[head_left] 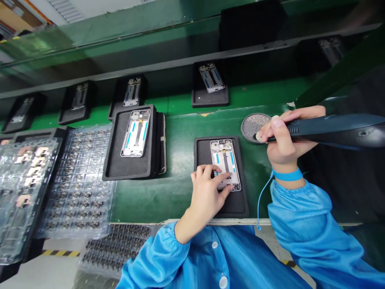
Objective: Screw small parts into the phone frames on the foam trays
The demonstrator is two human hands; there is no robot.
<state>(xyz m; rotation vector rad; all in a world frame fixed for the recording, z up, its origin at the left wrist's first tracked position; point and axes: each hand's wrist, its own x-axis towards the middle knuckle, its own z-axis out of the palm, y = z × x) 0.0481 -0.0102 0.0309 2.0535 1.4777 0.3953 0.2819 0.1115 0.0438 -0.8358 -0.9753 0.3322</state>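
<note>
Smock point(219, 261), L hand point(207, 188) splayed on phone frame point(225, 156), R hand point(285, 136) gripping prob. soldering iron point(337, 128).

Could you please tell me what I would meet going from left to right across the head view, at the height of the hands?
Clear parts tray → black foam tray → left hand → round dish → right hand → dark tool
</note>
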